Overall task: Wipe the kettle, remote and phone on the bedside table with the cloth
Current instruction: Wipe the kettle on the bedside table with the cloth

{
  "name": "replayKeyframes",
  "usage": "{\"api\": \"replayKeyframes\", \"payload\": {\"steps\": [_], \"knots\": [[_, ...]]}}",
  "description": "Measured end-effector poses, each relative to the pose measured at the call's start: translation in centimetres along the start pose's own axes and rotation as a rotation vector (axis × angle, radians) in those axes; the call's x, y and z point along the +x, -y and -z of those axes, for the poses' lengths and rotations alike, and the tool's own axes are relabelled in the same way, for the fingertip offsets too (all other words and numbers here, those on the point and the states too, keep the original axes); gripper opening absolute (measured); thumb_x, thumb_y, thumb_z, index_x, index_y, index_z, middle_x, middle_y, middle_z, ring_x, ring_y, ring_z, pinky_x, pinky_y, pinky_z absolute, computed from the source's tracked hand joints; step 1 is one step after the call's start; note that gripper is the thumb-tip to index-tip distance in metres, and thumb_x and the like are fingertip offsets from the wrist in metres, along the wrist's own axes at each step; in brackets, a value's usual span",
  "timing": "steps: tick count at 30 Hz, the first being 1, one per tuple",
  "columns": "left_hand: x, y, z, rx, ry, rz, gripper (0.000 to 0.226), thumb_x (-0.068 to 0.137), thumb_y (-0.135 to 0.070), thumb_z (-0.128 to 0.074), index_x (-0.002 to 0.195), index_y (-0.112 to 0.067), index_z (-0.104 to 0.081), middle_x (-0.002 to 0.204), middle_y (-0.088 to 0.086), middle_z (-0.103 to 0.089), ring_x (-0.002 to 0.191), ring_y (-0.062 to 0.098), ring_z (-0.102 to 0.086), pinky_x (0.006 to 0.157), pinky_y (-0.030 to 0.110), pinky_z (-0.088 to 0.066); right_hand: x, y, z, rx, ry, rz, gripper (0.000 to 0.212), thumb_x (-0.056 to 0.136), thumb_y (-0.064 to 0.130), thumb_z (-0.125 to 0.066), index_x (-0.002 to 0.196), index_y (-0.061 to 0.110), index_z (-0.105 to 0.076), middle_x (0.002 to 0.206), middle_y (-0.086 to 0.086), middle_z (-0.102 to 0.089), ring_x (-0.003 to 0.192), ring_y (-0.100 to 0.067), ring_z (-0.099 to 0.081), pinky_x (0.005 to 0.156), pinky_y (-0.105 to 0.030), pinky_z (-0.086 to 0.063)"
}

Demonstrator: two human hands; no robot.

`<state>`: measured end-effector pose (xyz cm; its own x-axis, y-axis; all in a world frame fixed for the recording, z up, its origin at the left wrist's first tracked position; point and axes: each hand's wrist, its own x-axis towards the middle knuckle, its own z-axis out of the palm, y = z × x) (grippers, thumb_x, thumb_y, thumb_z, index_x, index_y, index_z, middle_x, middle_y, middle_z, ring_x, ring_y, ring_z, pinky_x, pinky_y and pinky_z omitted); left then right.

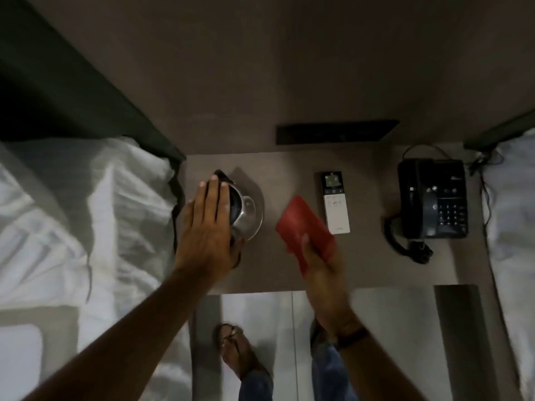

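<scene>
A steel kettle [246, 214] with a black handle stands at the left of the brown bedside table [292, 169]. My left hand [210, 224] lies over the kettle's handle side, fingers stretched forward, thumb tucked under near the handle; a firm grip cannot be confirmed. My right hand [318, 264] holds a folded red cloth [304, 227] above the table, between the kettle and the remote. The white remote [335, 202] lies flat at the middle right. A black corded phone [432, 199] sits at the far right.
A bed with white sheets [72, 227] borders the table on the left, and another white bed [512, 212] on the right. A dark panel [335, 131] runs along the wall behind. My sandalled foot [237, 351] stands on the floor below the table's front edge.
</scene>
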<state>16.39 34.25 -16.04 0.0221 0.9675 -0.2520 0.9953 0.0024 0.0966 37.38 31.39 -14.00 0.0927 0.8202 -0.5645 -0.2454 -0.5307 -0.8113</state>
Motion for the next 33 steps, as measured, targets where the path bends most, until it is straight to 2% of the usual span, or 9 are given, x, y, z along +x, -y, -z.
{"api": "replayKeyframes", "payload": {"steps": [3,6,8,11,15,21,25,29,33], "knots": [[-0.1,-0.2,-1.3,-0.017,-0.054,0.015,0.099,0.1,-0.041,-0.066,0.171,-0.005,-0.006,0.18,0.021,-0.006,0.167,0.039,-0.004,0.133,0.06,-0.022,2.7,-3.1,-2.4,-0.174,0.162,0.22,0.057,0.106,0.009,-0.049,0.158,0.027,-0.037,0.173,-0.009,-0.029,0.16,-0.026,-0.03,0.127,-0.054,-0.033],[0.0,-0.3,-1.5,-0.023,-0.04,0.031,0.098,0.1,-0.043,-0.059,0.171,-0.005,-0.005,0.18,0.022,-0.006,0.168,0.038,-0.001,0.133,0.061,-0.022,4.3,-6.9,-5.4,-0.611,0.319,0.452,0.062,0.109,0.049,-0.031,0.165,0.04,-0.005,0.179,0.005,0.007,0.165,-0.025,0.008,0.132,-0.053,-0.006],[0.0,-0.5,-1.3,-0.022,-0.038,0.029,0.095,0.099,-0.048,-0.052,0.17,-0.003,-0.008,0.179,0.025,-0.012,0.167,0.04,-0.006,0.132,0.062,-0.025,5.4,-8.3,-6.7,-0.648,0.323,0.489,0.066,0.106,0.062,-0.022,0.163,0.046,0.007,0.176,0.014,0.018,0.163,-0.025,0.018,0.13,-0.048,0.004],[0.1,-0.6,-1.3,-0.001,-0.065,0.039,0.087,0.101,-0.048,-0.043,0.17,-0.003,-0.014,0.177,0.027,-0.019,0.166,0.042,-0.014,0.13,0.062,-0.029,9.0,-7.6,-7.6,-0.58,0.323,0.482,0.066,0.104,0.064,-0.029,0.164,0.046,-0.009,0.178,0.015,0.0,0.165,-0.023,0.009,0.132,-0.058,-0.003],[0.3,-0.8,-1.3,0.032,-0.055,0.058,0.092,0.099,-0.036,-0.063,0.17,-0.006,-0.014,0.178,0.024,-0.019,0.166,0.042,-0.015,0.13,0.062,-0.028,12.9,-5.1,-8.6,-0.351,0.389,0.296,0.065,0.098,0.053,-0.045,0.158,0.028,-0.041,0.17,-0.002,-0.034,0.16,-0.027,-0.024,0.128,-0.062,-0.026],[0.3,-0.9,-1.0,0.002,-0.026,0.053,0.101,0.096,-0.046,-0.073,0.169,-0.002,-0.018,0.176,0.027,-0.022,0.165,0.044,-0.019,0.127,0.065,-0.034,4.6,-9.7,-7.1,-0.337,0.35,0.322,0.07,0.106,0.055,-0.037,0.167,0.031,-0.014,0.178,0.008,0.009,0.163,-0.018,0.02,0.129,-0.049,0.007],[0.4,-0.8,-1.1,0.015,-0.027,0.052,0.099,0.094,-0.035,-0.077,0.168,-0.001,-0.02,0.175,0.027,-0.023,0.163,0.046,-0.021,0.127,0.065,-0.034,9.3,-7.2,-7.6,-0.277,0.376,0.229,0.07,0.101,0.063,-0.044,0.163,0.038,-0.025,0.178,0.001,-0.01,0.165,-0.023,-0.002,0.132,-0.048,-0.01],[0.4,-0.8,-1.2,0.016,-0.037,0.044,0.099,0.093,-0.029,-0.073,0.17,-0.002,-0.017,0.178,0.025,-0.017,0.165,0.044,-0.016,0.128,0.064,-0.032,14.4,-5.5,-9.2,-0.069,0.37,0.089,0.066,0.099,0.037,-0.052,0.159,0.014,-0.038,0.164,-0.013,-0.042,0.15,-0.032,-0.044,0.121,-0.061,-0.04],[0.3,-0.8,-1.3,0.017,-0.042,0.045,0.094,0.098,-0.032,-0.069,0.17,-0.001,-0.017,0.177,0.027,-0.018,0.165,0.045,-0.017,0.127,0.064,-0.033,8.2,-9.6,-8.1,0.061,0.258,0.098,0.073,0.099,0.049,-0.056,0.164,0.041,-0.023,0.178,0.003,-0.01,0.164,-0.026,-0.01,0.127,-0.067,-0.022]]}}
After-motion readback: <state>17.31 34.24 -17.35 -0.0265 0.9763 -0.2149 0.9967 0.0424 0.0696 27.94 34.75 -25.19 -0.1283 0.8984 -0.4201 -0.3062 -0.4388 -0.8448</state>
